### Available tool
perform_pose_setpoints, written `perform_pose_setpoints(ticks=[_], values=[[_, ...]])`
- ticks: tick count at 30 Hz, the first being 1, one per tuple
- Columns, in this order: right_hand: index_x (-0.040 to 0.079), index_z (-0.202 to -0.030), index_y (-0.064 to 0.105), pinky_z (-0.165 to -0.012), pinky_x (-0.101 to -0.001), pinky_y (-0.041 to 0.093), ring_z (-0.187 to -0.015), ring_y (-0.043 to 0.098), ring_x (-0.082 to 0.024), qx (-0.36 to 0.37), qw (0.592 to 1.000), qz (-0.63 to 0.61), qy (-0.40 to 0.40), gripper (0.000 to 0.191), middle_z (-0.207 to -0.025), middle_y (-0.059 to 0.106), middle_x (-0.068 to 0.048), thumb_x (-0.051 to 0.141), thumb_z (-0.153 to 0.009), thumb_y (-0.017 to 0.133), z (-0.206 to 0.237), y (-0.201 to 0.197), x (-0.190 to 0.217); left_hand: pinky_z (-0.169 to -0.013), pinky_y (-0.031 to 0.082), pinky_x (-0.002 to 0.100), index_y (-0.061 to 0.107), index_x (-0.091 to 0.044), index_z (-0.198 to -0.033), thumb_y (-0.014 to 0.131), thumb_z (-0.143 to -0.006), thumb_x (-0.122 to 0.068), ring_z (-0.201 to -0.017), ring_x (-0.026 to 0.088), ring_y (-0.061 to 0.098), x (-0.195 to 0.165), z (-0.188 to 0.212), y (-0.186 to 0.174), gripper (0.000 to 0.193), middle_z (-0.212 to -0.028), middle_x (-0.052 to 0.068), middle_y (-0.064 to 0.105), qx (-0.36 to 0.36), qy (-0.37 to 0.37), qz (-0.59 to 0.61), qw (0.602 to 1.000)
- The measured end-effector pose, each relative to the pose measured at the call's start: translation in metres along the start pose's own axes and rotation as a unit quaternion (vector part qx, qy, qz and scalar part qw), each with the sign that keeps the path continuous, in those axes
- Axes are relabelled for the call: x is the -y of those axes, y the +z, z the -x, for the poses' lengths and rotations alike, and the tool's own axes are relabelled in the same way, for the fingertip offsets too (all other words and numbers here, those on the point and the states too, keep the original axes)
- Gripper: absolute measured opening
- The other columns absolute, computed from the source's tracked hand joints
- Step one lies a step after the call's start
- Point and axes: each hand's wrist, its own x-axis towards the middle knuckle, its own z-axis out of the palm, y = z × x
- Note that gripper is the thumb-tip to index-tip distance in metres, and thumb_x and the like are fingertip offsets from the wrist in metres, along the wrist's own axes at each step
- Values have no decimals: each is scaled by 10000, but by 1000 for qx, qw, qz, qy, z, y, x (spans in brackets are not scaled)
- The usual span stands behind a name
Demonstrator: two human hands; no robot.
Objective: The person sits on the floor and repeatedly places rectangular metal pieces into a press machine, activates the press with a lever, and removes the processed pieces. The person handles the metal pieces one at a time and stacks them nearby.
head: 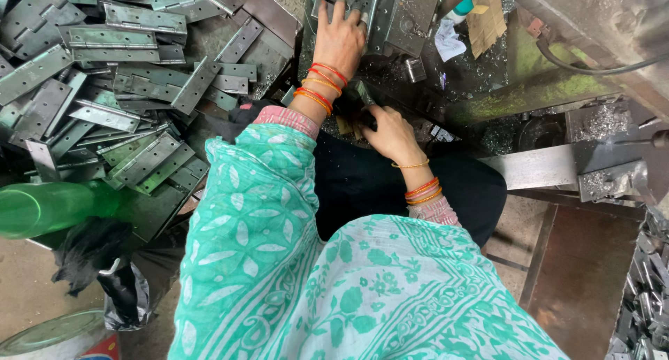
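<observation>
Watching via head cam; my left hand (340, 39) lies flat, fingers spread, palm down on a steel hinge (362, 8) at the far centre, pressing it onto the machine bed (411, 25); not gripping round it, just pinning it. Right hand (390, 130) sits nearer, just right of the left wrist, fingers curled in on a small dark part (364, 95); seems pinched thumb-to-fingers, but what it is I can't tell, too shadowed. Bangles on both wrists; teal patterned cloth fills the near frame.

Hinge pile (118, 88) covers the left side, far to mid, leaves lying every which way; green bottle (49, 207) lies on its side at the near-left edge of the pile. Metal swarf (481, 67) litters the bed to the right; a steel bar (543, 168) runs out on the right; a drill bit (655, 140) shows at the far-right edge.

My judgement re doing this well: keep the left palm flat and centred so the hinge can't rock or slide; fingertips kept off the hinge edges and away from swarf; right hand steady and low, w/ sleeve and bangles kept clear of the bed.
</observation>
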Motion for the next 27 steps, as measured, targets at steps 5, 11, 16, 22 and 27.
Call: perform_pose_setpoints(ticks=[5,11,16,22,27], values=[[58,-1257,660,-827,-526,549,-1007,657,-440,-3,1000,5,-2,491,-1086,666,-223,316,-846,738,-1,2,1,-1102,197,702,668,-82,-1318,632,-790,-200,-1385,380,355,1,-3,20,542,-1339,100,621,-14,6,-35,999],[56,-1240,665,-831,-525,548,-1006,657,-443,-13,1000,3,-14,480,-1087,667,-221,329,-852,738,0,3,1,-1171,193,685,724,-27,-1260,594,-974,-198,-1380,385,416,0,-9,26,358,-1249,109,675,-18,50,-48,997],[87,-1239,693,-866,-517,544,-1031,662,-447,-5,1000,-4,-10,450,-1102,676,-240,339,-867,724,1,0,1,-1184,230,641,760,-62,-1081,613,-922,-180,-1279,334,498,-4,-6,-17,247,-1114,76,695,-48,76,-24,996],[59,-1303,664,-919,-455,544,-1108,678,-402,-57,993,-102,-31,449,-1224,690,-246,318,-941,723,-9,0,-15,-1073,382,461,748,-54,-1052,687,-815,-100,-1115,292,553,8,0,-68,249,-1033,77,656,-182,41,180,966],[49,-1399,572,-856,-329,572,-1104,675,-222,-223,911,-345,-40,464,-1297,667,-129,132,-973,738,-38,-5,-40,-869,512,399,753,-29,-970,749,-798,-95,-967,311,647,20,-10,-53,185,-929,102,718,-170,-117,404,891]])
